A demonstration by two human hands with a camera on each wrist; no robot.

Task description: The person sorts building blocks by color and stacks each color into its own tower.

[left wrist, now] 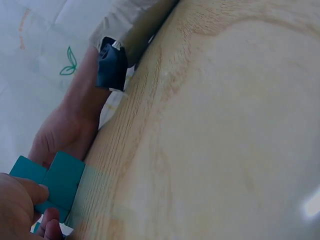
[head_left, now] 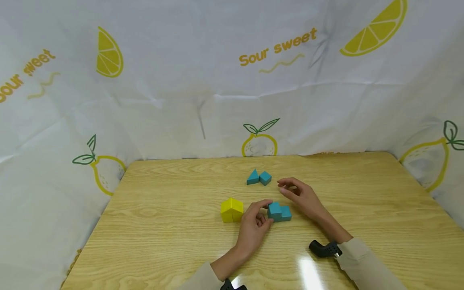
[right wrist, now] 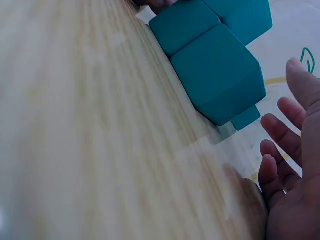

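Blue blocks (head_left: 274, 211) stand together on the table, a taller stack on the left and a lower block against its right side. My left hand (head_left: 253, 225) grips the stack from the left, index finger at the back and thumb at the front. In the left wrist view, the thumb (left wrist: 36, 191) lies against the blue blocks (left wrist: 64, 180). Beyond the blocks to the right, my right hand (head_left: 301, 197) is held with loosely bent fingers and nothing in them. Those fingers (right wrist: 280, 130) are apart from the blue blocks (right wrist: 217, 70) in the right wrist view.
Left of my left hand stands a yellow block structure (head_left: 232, 210) with a peaked top. Farther back lie a blue triangular block (head_left: 253, 177) and a blue cube (head_left: 265, 178), side by side. A white lemon-print cloth (head_left: 174, 121) hangs behind the wooden table (head_left: 163, 241).
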